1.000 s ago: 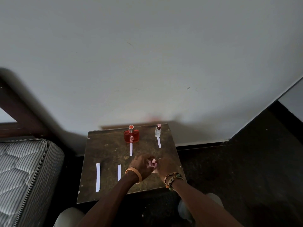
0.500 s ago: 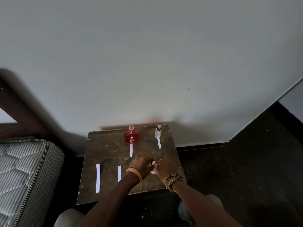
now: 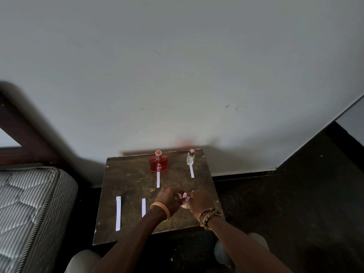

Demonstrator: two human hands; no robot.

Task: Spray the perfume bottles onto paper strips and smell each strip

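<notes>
My left hand (image 3: 168, 199) and my right hand (image 3: 199, 201) meet over the near right part of the table. Together they grip a small clear bottle with a pink cap (image 3: 185, 198). My left fingers pinch at the cap, and my right hand holds the glass body, which is mostly hidden. A red perfume bottle (image 3: 158, 164) stands at the back with a paper strip (image 3: 158, 179) in front of it. To its right a small clear bottle (image 3: 190, 158) stands behind a second strip (image 3: 191, 171). Two more strips (image 3: 118, 212) (image 3: 143, 207) lie at the near left.
The small brown table (image 3: 130, 174) stands against a white wall (image 3: 177, 75). A striped mattress (image 3: 29, 203) and a dark wooden bed frame (image 3: 23, 134) are on the left. The floor (image 3: 295, 203) to the right is dark. My knees (image 3: 82, 261) show below the table's front edge.
Both hands stay joined on the small bottle and have drifted slightly toward me. Everything else on the table is unmoved.
</notes>
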